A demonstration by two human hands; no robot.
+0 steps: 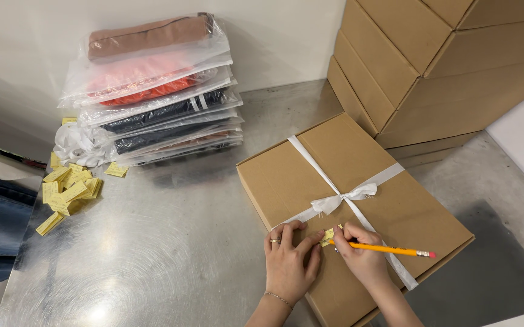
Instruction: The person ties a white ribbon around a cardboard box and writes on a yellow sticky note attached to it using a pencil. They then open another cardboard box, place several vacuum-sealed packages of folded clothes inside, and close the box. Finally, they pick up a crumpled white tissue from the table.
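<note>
Left hand (pixel 289 257): flat, ungripped, pinning my yellow tag (pixel 328 235) on the box (pixel 395 212).
Right hand (pixel 362 251): gripping pencil (pixel 389 249).
Risk: tag, seemingly tiny, may skid or tear under the point.

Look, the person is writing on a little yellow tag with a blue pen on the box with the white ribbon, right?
Not quite. The head view shows the right hand holding a yellow pencil with a pink eraser, not a blue pen. The rest holds: its tip is at a little yellow tag, steadied by the left hand, on the box with the white ribbon.
</note>
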